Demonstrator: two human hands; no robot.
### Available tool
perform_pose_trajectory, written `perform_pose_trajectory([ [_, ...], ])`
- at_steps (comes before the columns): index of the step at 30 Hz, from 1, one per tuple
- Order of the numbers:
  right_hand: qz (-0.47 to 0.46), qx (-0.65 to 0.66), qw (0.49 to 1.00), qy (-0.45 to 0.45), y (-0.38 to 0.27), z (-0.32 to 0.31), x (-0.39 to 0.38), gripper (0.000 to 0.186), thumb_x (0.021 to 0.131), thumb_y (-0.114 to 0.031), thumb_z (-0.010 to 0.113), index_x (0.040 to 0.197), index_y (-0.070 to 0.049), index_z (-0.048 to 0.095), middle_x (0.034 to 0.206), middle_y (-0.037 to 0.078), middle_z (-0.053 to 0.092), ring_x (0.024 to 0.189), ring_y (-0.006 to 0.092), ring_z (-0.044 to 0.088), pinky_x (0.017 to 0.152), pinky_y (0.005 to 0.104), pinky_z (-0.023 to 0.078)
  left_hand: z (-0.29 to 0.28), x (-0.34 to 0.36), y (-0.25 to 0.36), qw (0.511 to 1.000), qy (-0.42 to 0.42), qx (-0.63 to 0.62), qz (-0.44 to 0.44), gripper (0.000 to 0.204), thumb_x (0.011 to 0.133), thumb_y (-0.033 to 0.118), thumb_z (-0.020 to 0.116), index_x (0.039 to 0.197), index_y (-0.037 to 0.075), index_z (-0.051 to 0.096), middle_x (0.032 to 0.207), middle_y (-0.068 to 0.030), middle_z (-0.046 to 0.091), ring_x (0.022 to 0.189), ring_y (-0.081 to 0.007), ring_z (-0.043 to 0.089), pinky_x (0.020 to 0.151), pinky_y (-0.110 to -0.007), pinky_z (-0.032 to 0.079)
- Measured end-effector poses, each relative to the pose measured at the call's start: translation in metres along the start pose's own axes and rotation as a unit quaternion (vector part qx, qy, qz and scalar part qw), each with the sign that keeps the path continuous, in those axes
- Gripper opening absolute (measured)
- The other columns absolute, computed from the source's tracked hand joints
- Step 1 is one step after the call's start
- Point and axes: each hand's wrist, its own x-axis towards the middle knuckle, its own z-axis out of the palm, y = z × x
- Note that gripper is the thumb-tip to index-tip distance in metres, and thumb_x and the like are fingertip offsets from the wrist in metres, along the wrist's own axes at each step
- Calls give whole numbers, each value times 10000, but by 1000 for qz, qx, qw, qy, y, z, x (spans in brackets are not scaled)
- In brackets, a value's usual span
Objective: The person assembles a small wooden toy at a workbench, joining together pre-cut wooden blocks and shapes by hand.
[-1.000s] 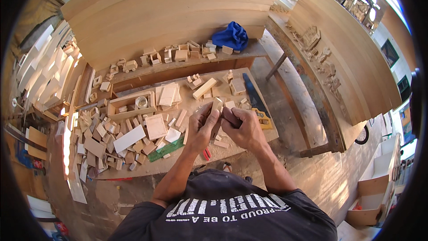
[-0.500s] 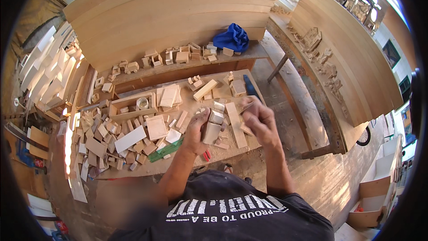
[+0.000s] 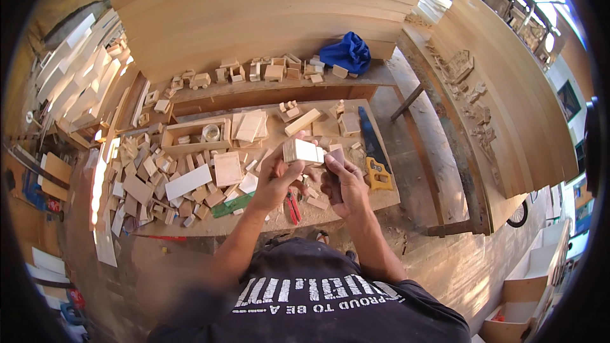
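Above the near part of the workbench point(image 3: 381, 198), my left hand point(image 3: 273, 184) grips a small pale wooden toy piece point(image 3: 305, 151) built of joined blocks, possibly a toy truck. Its top faces up in bright light. Close at its right end, my right hand point(image 3: 351, 189) pinches a folded brown sheet point(image 3: 336, 156) that looks like sandpaper. The sheet meets or nearly meets the wood; I cannot tell which. Beneath my hands lie red-handled pliers point(image 3: 293, 207) and bits of wood.
Wood offcuts point(image 3: 146, 187) heap on the bench's left, beside a wooden box point(image 3: 170, 136) holding a glass jar. A handsaw point(image 3: 379, 174) with a yellow handle lies at right. Small wooden toy vehicles point(image 3: 274, 71) and a blue cloth point(image 3: 348, 53) line the back shelf. Large boards point(image 3: 267, 13) stand behind.
My hands have come together. The wooden piece has turned from upright to lying level, and the right hand has moved down and left with its sheet, uncovering the saw handle. The view has shifted slightly.
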Motion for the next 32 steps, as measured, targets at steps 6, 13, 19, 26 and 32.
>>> perform_pose_trajectory([
  [6,-6,-45,998,-48,14,23,-20,132,985,-218,665,974,-94,625,759,-35,556,597,55,480,515,214,402,-10,26,-19,977,173,42,115,310,1019,321,601,1080,17,613,915,-84,702,730,-127,647,680,-266,531],
  [13,-159,-170,970,-65,18,27,-16,288,1005,-203,638,774,-97,501,701,-72,439,628,23,384,532,207,302,-5,33,-20,973,220,-31,60,269,1008,326,609,1031,58,614,802,-46,642,652,-78,584,565,-208,464],
  [19,-206,-239,948,-37,25,34,-15,226,981,-206,655,872,-12,618,734,-57,505,666,46,433,565,246,366,3,37,-28,973,205,-52,95,332,1001,328,615,1113,16,637,772,-42,613,647,-98,567,583,-225,464],
  [26,-238,-249,939,5,31,36,-17,192,968,-185,654,909,-4,625,757,-42,540,678,51,458,575,255,393,11,32,-27,970,220,-28,105,339,1010,329,598,1088,2,645,789,-34,616,701,-87,570,606,-221,466],
  [32,-221,-236,946,6,34,33,-6,195,959,-196,672,963,-5,636,791,-32,582,706,50,498,601,242,421,7,31,-27,969,224,-21,104,341,1009,330,601,1102,5,649,794,-39,627,705,-93,583,619,-229,469],
])
